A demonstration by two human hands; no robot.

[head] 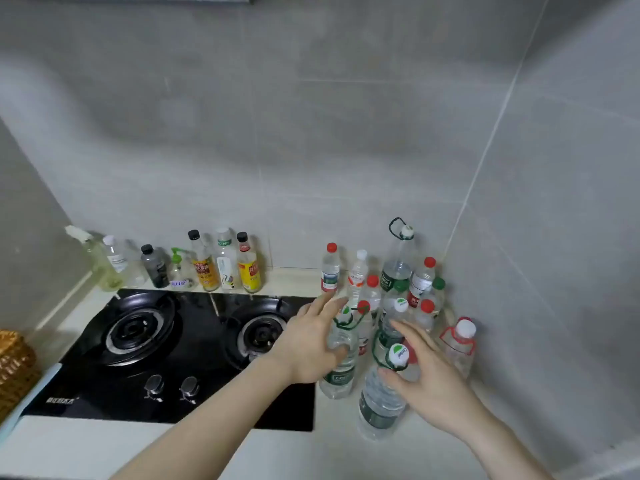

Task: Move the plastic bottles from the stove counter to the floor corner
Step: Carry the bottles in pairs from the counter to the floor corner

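On a pale kitchen counter [433,455] beside a black glass gas hob [194,341], a person reaches with both bare hands into a cluster of clear plastic bottles [398,296] packed into the corner where two grey tiled walls meet. Nearest the camera, the right hand [429,379] lies against a large ribbed bottle [379,407] with a dark green label, a white cap and a green carry loop; its fingers are spread and only lightly bent at the bottle's neck, not clamped round it. Just to the left, the left hand [311,344] touches a second big bottle [339,362] of the same kind, thumb against its shoulder and fingers extended past its looped cap, likewise unclenched. Both bottles stand upright, and whether they hold any water cannot be told through the clear plastic. Behind them crowd smaller bottles with red, green and white caps, a squarer red-trimmed one [459,344] near the right wall, and a tall one with a dark handle [400,251] at the very back. Two steel knobs [171,388] sit at the hob's front edge, ahead of two round burners. Along the far wall stands a row of condiment bottles [221,265], two with yellow labels, next to a pump bottle [178,268] and a pale spray bottle [100,261]. A woven basket [15,368] shows at the left edge.
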